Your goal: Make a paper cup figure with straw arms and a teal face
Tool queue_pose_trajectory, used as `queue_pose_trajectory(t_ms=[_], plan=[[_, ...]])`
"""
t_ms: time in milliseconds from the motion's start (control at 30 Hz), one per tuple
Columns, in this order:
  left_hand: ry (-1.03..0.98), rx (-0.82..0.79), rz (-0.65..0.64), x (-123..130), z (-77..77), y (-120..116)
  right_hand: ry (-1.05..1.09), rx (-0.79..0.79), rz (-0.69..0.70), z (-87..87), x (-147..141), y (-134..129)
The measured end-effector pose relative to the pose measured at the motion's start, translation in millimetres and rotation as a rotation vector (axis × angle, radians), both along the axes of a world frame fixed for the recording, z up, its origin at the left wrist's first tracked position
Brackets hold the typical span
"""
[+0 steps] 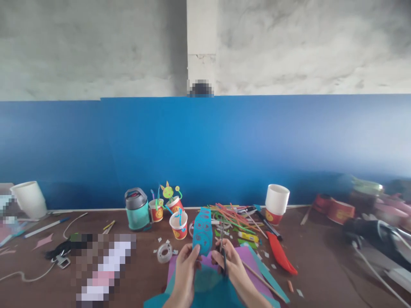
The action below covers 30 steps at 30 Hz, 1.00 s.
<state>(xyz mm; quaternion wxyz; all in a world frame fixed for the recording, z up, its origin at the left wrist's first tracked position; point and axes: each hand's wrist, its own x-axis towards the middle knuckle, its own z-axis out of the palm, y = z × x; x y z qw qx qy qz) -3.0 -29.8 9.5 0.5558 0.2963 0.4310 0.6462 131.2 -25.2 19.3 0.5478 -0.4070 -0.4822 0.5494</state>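
Observation:
My left hand [188,262] is closed on the lower end of a blue paper strip [203,229], which stands up from my fingers and carries dark drawn round shapes. My right hand [228,259] grips a pair of scissors [224,252] with dark handles. Their blades point away from me, just right of the strip and seemingly apart from it. Below both hands lie teal paper [205,284] and purple paper [255,276]. A roll of clear tape [165,253] sits to the left of my left hand.
Behind my hands are paper cups [178,231], a teal flask [138,218] and a pile of coloured sticks [234,216]. To the right lie a glue stick [248,237], a red pouch-like piece [281,252] and stacked white cups [276,199]. A blue partition [205,149] borders the table.

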Motion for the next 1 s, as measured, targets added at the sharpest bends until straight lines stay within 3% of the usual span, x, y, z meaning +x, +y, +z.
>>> queue_pose_trajectory(t_ms=[167, 433, 600, 833, 1000], plan=[[-0.123, 0.037, -0.071, -0.5, 6.4, -2.8, -0.095, -0.040, 0.159, -6.4, -4.4, -11.3], [0.251, 0.113, -0.191, 2.1, -14.2, 1.7, -0.077, -0.002, 0.055, -2.6, 3.3, -5.4], [0.335, 0.199, -0.152, -0.2, -1.6, -6.2, -0.125, 0.011, 0.139, 0.9, 11.7, -1.4], [0.327, 0.163, 0.071, -4.8, 7.6, -10.3, -0.117, 0.066, 0.192, 0.3, 5.2, -10.7], [0.340, 0.134, 0.050, -3.5, 17.4, -17.2, -0.195, 0.053, 0.293, -0.7, -2.4, -19.9]])
